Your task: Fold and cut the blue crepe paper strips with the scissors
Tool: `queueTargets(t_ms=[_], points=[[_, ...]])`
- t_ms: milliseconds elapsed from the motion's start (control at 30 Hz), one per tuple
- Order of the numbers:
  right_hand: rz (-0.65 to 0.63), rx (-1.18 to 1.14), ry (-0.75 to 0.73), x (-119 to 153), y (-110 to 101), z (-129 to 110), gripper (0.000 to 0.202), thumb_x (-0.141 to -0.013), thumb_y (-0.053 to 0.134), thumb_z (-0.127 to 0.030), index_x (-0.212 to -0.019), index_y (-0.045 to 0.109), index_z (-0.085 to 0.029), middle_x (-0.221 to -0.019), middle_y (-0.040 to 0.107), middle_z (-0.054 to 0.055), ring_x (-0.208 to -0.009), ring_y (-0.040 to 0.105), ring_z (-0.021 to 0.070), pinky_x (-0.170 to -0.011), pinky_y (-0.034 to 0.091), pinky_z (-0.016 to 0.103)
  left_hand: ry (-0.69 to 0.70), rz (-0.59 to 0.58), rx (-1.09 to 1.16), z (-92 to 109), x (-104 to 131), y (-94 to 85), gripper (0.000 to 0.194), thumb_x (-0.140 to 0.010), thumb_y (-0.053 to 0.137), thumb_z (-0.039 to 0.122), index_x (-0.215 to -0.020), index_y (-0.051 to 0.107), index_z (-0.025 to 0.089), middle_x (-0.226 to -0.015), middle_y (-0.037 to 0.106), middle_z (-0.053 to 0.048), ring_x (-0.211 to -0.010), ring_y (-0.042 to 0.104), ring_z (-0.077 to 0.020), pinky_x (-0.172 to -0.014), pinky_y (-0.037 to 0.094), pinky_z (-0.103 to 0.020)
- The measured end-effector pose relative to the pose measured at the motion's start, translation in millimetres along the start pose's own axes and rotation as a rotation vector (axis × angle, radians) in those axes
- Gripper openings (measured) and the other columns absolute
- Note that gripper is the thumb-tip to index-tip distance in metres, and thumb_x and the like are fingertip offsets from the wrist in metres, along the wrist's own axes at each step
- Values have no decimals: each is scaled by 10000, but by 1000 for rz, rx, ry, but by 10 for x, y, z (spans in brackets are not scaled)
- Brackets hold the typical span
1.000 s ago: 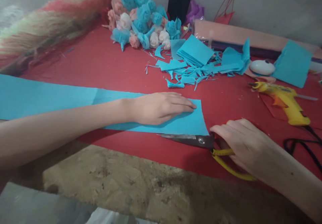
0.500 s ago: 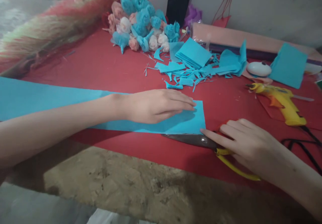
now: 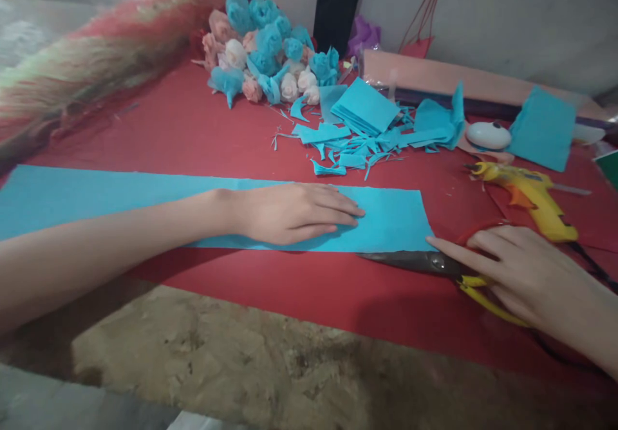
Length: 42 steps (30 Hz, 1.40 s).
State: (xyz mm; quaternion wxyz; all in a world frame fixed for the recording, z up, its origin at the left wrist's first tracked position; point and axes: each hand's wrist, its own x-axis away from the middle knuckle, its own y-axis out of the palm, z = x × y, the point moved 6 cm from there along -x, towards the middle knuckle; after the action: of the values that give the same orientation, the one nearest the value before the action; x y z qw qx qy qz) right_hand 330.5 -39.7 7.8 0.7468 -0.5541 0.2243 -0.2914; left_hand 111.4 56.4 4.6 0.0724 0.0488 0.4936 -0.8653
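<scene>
A long strip of blue paper (image 3: pixel 391 217) lies across the red table covering (image 3: pixel 309 288). My left hand (image 3: pixel 299 214) rests flat on the strip, fingers stretched to the right. At the strip's right end, my right hand (image 3: pixel 516 269) holds scissors (image 3: pixel 420 261) by their red and yellow handles, the index finger reaching to the paper's near right corner. The dark blades look closed and lie along the paper's near edge, pointing left.
Blue, pink and white paper flowers (image 3: pixel 268 44) are heaped at the back. Blue scraps (image 3: pixel 352 150) and stacked blue squares (image 3: pixel 369 105) lie before them. A yellow glue gun (image 3: pixel 535 198) is on the right, near a white oval object (image 3: pixel 488 135). Bristly material (image 3: pixel 111 56) fills the back left.
The strip's right end, the scissors and my right hand have shifted right. My left hand stays on the paper, now farther from its right end. The view has moved slightly.
</scene>
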Motion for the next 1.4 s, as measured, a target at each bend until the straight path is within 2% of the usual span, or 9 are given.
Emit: queueTargets(t_ms=[100,200,600,800,933,1067,1233,1400], points=[[-25,65,84,18,32,-17,655,-688,440,-26,-1324,338,-146,-856,440,60,-773,430,242,-676,348,354,55,-10,8,-6,18,32,410,-923,327,145,-1274,517,50,-1383,491,-123,-1328,393,-183,-1144,262,-318],[-42,98,114,22,50,-34,694,-650,451,-23,-1321,321,-142,-879,434,68,-775,426,251,-684,346,373,52,-14,4,-22,23,41,425,-898,341,125,-1284,506,55,-1393,477,-127,-1332,388,-189,-1146,260,-332],[-59,72,96,-197,23,-81,737,-607,440,-67,-1323,303,-177,-875,456,61,-807,433,265,-751,337,399,33,-10,1,-17,1,39,418,-921,313,139,-1281,511,65,-1379,495,-118,-1320,403,-182,-1135,278,-323],[-20,75,51,-283,-4,-108,742,-599,432,-78,-1326,308,-157,-840,470,57,-773,423,260,-708,323,379,34,1,14,-11,1,40,415,-929,309,139,-1276,516,46,-1368,505,-123,-1311,411,-183,-1133,281,-307],[-15,59,53,-295,13,-98,816,-601,415,-79,-1394,224,-109,-866,493,72,-790,433,268,-716,327,381,42,-4,8,-10,7,46,416,-928,305,145,-1273,517,47,-1367,505,-129,-1313,409,-186,-1132,284,-314],[-6,48,64,-322,11,-101,856,-654,384,-79,-1461,99,-116,-857,512,69,-783,438,271,-723,333,379,34,-11,2,-16,5,46,422,-925,305,150,-1282,508,56,-1377,494,-131,-1320,402,-188,-1134,280,-328],[-19,-72,55,-357,-18,-121,901,-646,405,-54,-1474,57,-121,-935,549,76,-866,463,267,-784,338,375,36,-9,0,-20,2,43,424,-931,291,162,-1272,517,53,-1369,500,-139,-1314,410,-186,-1130,289,-332],[36,-212,76,-337,-79,-96,914,-646,402,22,-1476,88,-193,-871,532,43,-838,462,248,-768,349,355,35,9,11,-33,-2,44,414,-928,301,160,-1275,519,102,-1368,507,-121,-1315,410,-182,-1130,297,-348]])
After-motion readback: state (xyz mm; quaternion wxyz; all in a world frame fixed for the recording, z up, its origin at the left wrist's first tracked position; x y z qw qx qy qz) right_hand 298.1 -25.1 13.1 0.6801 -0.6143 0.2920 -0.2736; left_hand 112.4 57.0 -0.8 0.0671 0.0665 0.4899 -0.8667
